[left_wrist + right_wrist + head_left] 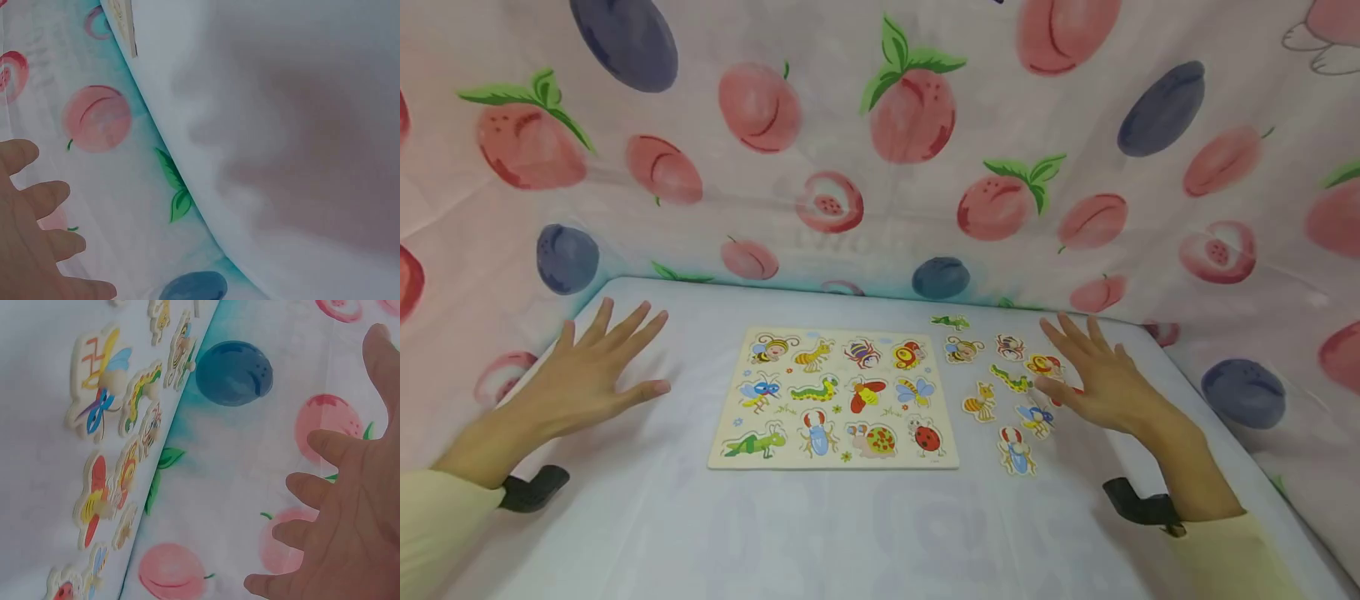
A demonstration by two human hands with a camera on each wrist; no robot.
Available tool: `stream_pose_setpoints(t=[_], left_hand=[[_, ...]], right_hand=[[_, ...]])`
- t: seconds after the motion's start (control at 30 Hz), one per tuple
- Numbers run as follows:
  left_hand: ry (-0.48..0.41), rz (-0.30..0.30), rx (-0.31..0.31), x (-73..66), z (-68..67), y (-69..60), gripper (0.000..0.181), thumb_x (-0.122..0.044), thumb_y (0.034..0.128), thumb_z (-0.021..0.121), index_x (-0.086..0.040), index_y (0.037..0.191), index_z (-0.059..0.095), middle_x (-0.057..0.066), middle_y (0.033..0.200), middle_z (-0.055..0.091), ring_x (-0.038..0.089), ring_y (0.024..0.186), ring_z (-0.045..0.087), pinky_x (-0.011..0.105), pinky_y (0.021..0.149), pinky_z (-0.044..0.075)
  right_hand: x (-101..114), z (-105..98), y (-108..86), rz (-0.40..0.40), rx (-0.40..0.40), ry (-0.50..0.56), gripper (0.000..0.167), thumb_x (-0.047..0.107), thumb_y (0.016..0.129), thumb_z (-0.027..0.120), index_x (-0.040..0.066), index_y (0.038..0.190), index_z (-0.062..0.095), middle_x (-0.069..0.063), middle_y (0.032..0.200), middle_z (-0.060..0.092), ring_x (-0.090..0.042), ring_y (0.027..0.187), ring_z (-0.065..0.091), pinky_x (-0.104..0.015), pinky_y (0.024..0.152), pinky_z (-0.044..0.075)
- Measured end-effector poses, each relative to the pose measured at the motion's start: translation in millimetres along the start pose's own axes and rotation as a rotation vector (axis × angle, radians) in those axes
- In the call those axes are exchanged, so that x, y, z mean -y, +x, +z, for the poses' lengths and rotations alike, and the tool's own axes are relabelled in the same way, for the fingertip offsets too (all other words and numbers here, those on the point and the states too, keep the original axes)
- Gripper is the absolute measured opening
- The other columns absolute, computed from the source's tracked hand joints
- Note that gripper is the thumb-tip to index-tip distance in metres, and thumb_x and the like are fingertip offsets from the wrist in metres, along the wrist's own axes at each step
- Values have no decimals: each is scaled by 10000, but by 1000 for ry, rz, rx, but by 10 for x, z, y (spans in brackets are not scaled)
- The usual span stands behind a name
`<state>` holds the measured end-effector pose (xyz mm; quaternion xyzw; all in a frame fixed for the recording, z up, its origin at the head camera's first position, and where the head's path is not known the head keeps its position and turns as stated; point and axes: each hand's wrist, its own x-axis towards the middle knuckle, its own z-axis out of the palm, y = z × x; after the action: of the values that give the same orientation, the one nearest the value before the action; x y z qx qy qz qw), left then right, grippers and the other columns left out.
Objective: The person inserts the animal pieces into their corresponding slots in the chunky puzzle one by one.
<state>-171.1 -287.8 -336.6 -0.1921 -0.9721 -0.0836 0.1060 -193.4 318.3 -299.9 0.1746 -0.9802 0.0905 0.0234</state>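
My left hand [591, 375] hovers over the left side of the table with its fingers spread, holding nothing. Left of centre lies a wooden insect puzzle board [887, 404] with printed insect pictures. On the right, my right hand [1101, 379] is likewise spread and bare, partly covering the loose pegged puzzle pieces. Among these are a stag beetle piece [1017, 452], an ant piece [980, 402], a bee piece [962, 350], a caterpillar piece [1011, 381] and a grasshopper piece [951, 322]. The right wrist view also shows a red-winged insect piece [95, 503] and a ladybug piece [64, 592].
A white cloth covers the table [820, 542]. Behind and on both sides hangs a fruit-print curtain [880, 250] that meets the table's far edge. Dark straps [535, 490] sit at both wrists, below light sleeves.
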Motion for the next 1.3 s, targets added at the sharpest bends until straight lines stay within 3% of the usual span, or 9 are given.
stream_pose_setpoints(t=[0.4, 0.6, 0.8, 0.97, 1.17, 1.3], left_hand=[[-62, 29, -38, -17, 48, 54, 885, -513, 896, 582, -172, 1551, 96, 182, 1571, 144, 416, 1415, -87, 664, 1059, -84], [-161, 32, -40, -41, 45, 56, 850, -457, 912, 590, -154, 1550, 116, 162, 1578, 137, 405, 1426, -41, 638, 1092, -22], [-274, 6, 23, -110, 86, 139, 850, -408, 912, 615, -131, 1547, 124, 172, 1576, 137, 408, 1427, -25, 625, 1102, 9], [-341, -13, 91, -184, 216, 221, 861, -395, 900, 640, -114, 1543, 141, 172, 1574, 144, 412, 1427, -3, 623, 1104, 42], [-404, -113, 159, -261, 319, 256, 861, -442, 916, 604, -189, 1553, 84, 250, 1558, 101, 533, 1377, 48, 731, 1021, 103], [-434, -132, 178, -294, 326, 262, 846, -455, 923, 585, -220, 1554, 72, 292, 1543, 81, 562, 1357, 91, 756, 991, 130]], right_hand=[[89, 94, 111, -13, -3, 107, 822, 502, 923, 553, 193, 1551, 122, -171, 1583, 87, -445, 1418, 1, -742, 1018, 69], [120, 118, 187, -12, -11, 143, 806, 499, 923, 558, 214, 1550, 140, -147, 1584, 121, -397, 1434, 20, -769, 973, 158], [170, 149, 347, -52, -36, 189, 771, 473, 931, 565, 205, 1545, 182, -138, 1564, 216, -386, 1420, 160, -715, 1023, 180], [203, 194, 444, -26, -10, 211, 765, 515, 931, 538, 201, 1542, 200, -158, 1544, 260, -416, 1385, 241, -717, 1028, 156], [233, 241, 558, -20, -12, 229, 751, 513, 947, 512, 163, 1538, 209, -162, 1523, 308, -419, 1366, 286, -669, 1030, 250], [245, 274, 601, -19, -9, 239, 753, 504, 944, 525, 131, 1529, 233, -172, 1494, 358, -422, 1347, 323, -654, 1016, 294]])
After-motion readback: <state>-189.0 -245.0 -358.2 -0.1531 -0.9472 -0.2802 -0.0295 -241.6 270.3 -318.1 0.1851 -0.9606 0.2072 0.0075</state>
